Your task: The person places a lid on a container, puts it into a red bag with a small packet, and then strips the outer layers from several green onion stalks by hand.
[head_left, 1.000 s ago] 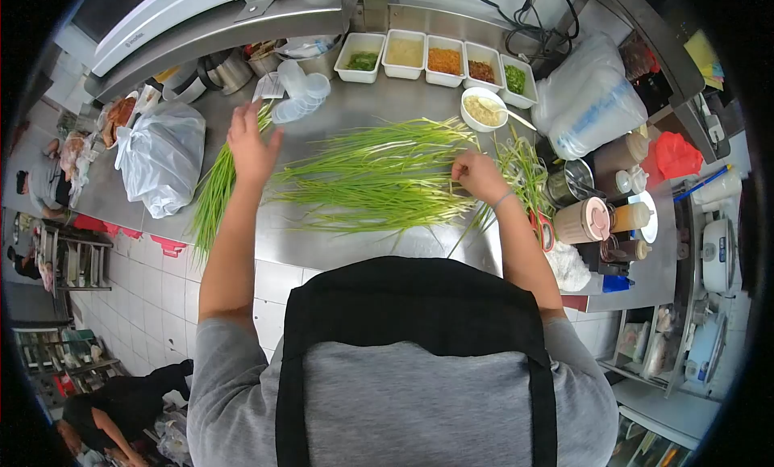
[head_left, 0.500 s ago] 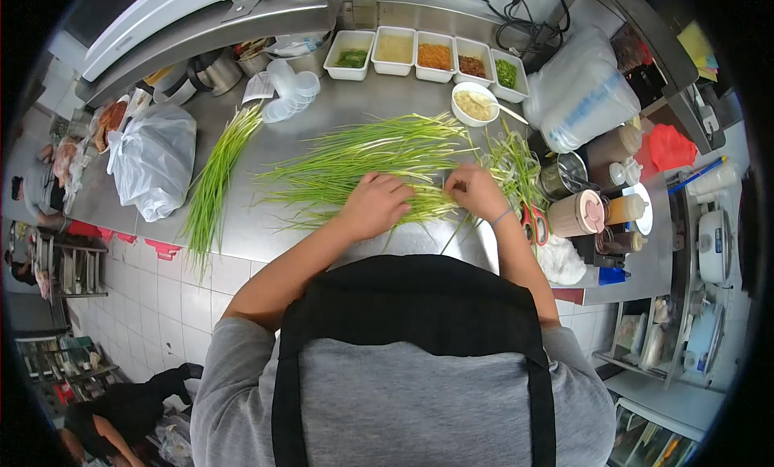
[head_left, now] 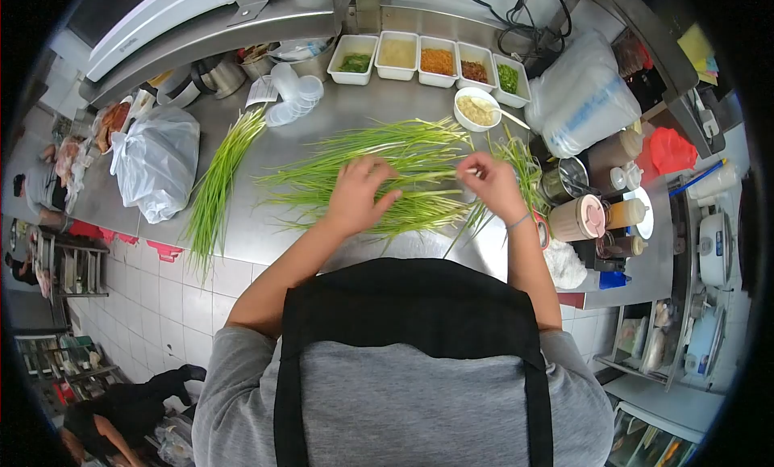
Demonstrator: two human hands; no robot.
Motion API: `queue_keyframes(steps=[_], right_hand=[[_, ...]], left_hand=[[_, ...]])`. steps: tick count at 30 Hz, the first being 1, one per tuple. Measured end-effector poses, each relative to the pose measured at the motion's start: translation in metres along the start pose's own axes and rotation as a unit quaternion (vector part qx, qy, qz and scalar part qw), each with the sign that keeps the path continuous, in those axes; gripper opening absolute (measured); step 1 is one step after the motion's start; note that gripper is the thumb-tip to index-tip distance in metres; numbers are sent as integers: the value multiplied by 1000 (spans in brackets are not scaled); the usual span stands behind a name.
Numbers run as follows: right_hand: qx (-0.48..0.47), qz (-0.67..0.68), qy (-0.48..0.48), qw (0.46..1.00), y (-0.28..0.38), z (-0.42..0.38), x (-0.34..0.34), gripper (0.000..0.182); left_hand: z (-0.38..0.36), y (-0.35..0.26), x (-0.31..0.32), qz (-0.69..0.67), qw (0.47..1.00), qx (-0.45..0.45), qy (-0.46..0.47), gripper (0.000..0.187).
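Note:
Long green stalks (head_left: 322, 164) lie spread across the steel table, pale ends toward the right. My left hand (head_left: 359, 194) rests on them with its fingers apart, thumb pointing right. Pinched closed, my right hand (head_left: 488, 181) is over the pale ends; what its fingertips hold is too small to make out. Just beyond it lies a heap of loose green trimmings (head_left: 516, 156). A second bunch of green stalks (head_left: 228, 173) lies at the left, hanging over the table's front edge. Red-handled scissors (head_left: 543, 229) are partly hidden behind my right wrist.
White containers of chopped food (head_left: 397, 54) line the back, with a white bowl (head_left: 477, 107) before them. A white plastic bag (head_left: 157, 164) sits at the left. Bottles and jars (head_left: 577, 217) crowd the right. A person in black (head_left: 129, 410) is at the lower left.
My left hand has moved slightly left and away from me, its fingers spreading. My right hand has moved a little to the right, turning its fingertips upward.

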State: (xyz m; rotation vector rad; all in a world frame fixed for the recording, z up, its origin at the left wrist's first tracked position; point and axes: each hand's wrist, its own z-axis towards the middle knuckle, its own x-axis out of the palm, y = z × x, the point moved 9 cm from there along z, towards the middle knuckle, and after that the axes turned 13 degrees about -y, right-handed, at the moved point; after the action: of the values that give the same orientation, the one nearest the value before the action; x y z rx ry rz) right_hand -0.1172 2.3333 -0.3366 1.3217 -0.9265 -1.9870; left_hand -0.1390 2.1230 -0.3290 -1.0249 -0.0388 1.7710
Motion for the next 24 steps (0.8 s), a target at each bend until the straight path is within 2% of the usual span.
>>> queue_keyframes(steps=[2, 3, 5, 9, 14, 17, 20, 23, 24], right_hand=[[20, 154, -41, 987, 27, 10, -21, 7], [30, 231, -61, 971, 38, 14, -31, 8], [-12, 327, -132, 936, 69, 22, -57, 14], [-86, 426, -214, 875, 111, 30, -93, 22], [-103, 480, -208, 846, 130, 36, -105, 28], [-82, 509, -161, 842, 133, 40, -94, 28], [-55, 521, -130, 842, 126, 42, -73, 29], [-18, 544, -99, 833, 109, 43, -49, 30], [8, 539, -99, 837, 103, 42, -42, 32]], left_hand=[[17, 3, -15, -52, 997, -21, -56, 31], [23, -1, -18, -79, 995, -36, -49, 31], [38, -12, -25, -133, 988, -65, -34, 33], [56, -30, -34, -187, 979, -69, -33, 33], [76, -46, -37, -317, 939, -135, -7, 29], [86, -50, -36, -362, 921, -143, 0, 30], [84, -56, -23, -441, 867, -224, 59, 27], [70, -50, -9, -463, 841, -252, 119, 21], [67, -42, -8, -460, 837, -277, 108, 19]])
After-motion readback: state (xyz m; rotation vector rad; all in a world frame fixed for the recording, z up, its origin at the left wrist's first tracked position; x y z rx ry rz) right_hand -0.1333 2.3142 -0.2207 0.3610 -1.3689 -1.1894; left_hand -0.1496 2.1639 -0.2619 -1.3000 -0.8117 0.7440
